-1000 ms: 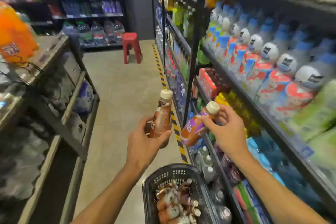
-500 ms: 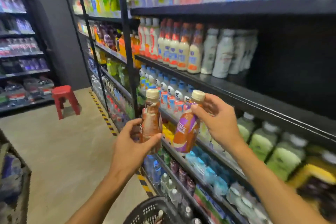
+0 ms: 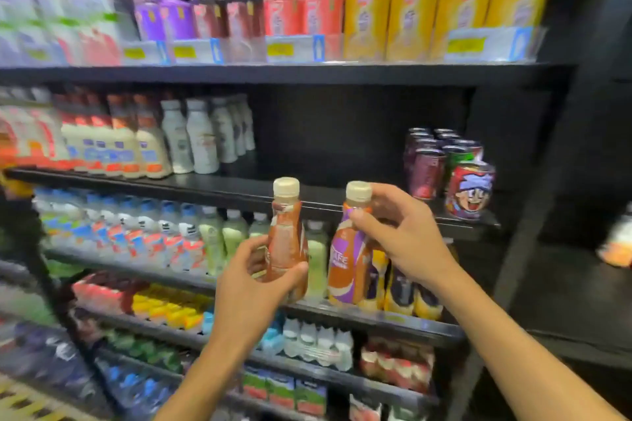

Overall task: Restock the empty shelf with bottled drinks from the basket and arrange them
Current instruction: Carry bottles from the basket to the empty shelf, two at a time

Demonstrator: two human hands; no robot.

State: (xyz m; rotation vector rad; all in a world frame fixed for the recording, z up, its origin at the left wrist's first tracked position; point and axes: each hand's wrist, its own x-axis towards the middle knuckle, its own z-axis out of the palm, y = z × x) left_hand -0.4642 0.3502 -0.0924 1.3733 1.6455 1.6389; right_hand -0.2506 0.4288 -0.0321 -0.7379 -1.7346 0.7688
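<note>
Bottles stood upright: left hand (image 3: 254, 287) wrapped the glossy brown bottle (image 3: 285, 243); right hand (image 3: 398, 232) pinched the purple-orange bottle (image 3: 347, 263) at its neck.

left-edge bottles (image 3: 30, 133): blurred | purple bottle (image 3: 347, 267) label: partly readable | right-edge packet (image 3: 617, 243): cut off

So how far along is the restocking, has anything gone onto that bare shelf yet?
Barely started, it seems. The bare stretch of shelf between the white bottles and the cans holds none of these drinks. In hand: the left hand grips a brown bottle, the right hand a purple and orange bottle, both raised just below that gap. Left: placing and arranging them. The basket is out of view.
</note>
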